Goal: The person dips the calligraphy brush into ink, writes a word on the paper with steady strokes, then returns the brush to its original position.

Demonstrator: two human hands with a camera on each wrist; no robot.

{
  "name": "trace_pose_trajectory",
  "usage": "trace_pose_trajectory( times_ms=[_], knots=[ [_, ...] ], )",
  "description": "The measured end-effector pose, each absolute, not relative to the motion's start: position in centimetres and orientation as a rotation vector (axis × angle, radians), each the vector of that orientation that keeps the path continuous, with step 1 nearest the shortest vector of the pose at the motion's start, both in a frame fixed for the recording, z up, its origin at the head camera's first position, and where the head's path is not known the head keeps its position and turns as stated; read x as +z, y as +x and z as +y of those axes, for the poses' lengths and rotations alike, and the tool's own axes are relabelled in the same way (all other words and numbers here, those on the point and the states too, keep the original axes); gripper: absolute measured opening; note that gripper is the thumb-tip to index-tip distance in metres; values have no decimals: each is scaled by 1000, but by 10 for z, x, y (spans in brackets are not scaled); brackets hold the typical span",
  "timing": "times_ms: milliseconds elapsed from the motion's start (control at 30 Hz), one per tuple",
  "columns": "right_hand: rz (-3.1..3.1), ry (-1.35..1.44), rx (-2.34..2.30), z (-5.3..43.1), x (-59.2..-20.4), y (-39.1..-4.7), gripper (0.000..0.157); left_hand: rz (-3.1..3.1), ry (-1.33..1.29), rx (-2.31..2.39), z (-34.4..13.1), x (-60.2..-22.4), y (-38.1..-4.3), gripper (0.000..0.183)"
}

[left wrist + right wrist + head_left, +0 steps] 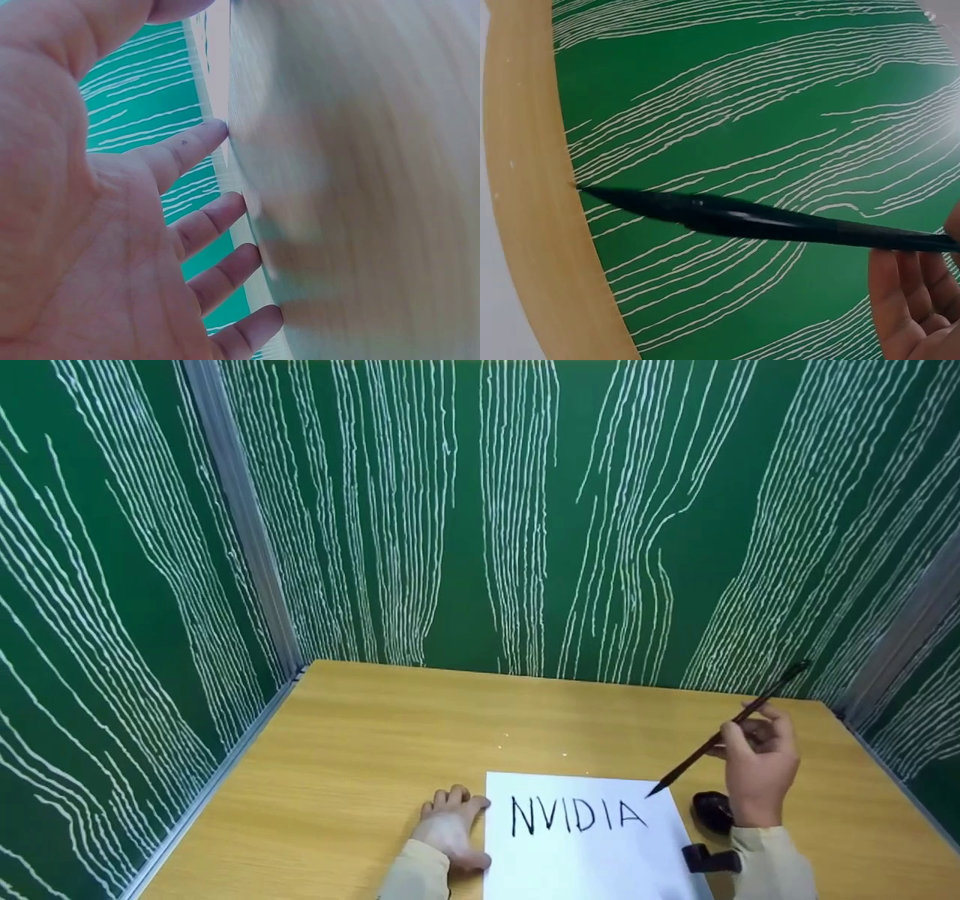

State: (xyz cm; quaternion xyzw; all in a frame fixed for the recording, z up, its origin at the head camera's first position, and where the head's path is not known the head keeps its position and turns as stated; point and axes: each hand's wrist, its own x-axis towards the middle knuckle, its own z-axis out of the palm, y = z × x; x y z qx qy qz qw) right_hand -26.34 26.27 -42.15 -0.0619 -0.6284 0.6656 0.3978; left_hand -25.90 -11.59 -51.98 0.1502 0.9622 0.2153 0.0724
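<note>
My right hand (761,772) pinches a dark brown writing brush (709,745) (742,217) by its handle, which slants up to the right. The black pointed bristles are near the paper's top right corner, just right of the lettering; in the right wrist view the tip looks raised off the sheet. A white sheet of paper (577,862) lies on the table, with "NVIDIA" in black strokes across its upper part. At the sheet's left edge my left hand (448,826) (112,225) rests with fingers spread, fingertips on the tabletop, thumb and forefinger at the paper's border.
A shiny black rounded object (711,811) sits beside the right wrist, partly hidden; its kind is unclear. A black wrist camera (709,859) overlaps the paper's right edge. Green panels (465,547) with wavy white lines enclose the wooden table (360,735). Small white specks dot the wood.
</note>
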Motion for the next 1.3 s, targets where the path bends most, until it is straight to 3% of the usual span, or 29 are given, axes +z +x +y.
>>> trace_pose_trajectory(
  times_ms=[467, 900, 1300],
  knots=[
    [-1861, -220, 1781, 295, -432, -262, 38, 2889, 466, 668, -118, -520, -261, 89],
    [-2336, -209, 1728, 344, -443, -277, 29, 2910, 473, 652, -119, -522, -263, 89],
    [-2572, -299, 1699, 380, -448, -296, 55, 2878, 449, 605, -114, -497, -251, 87]
  ],
)
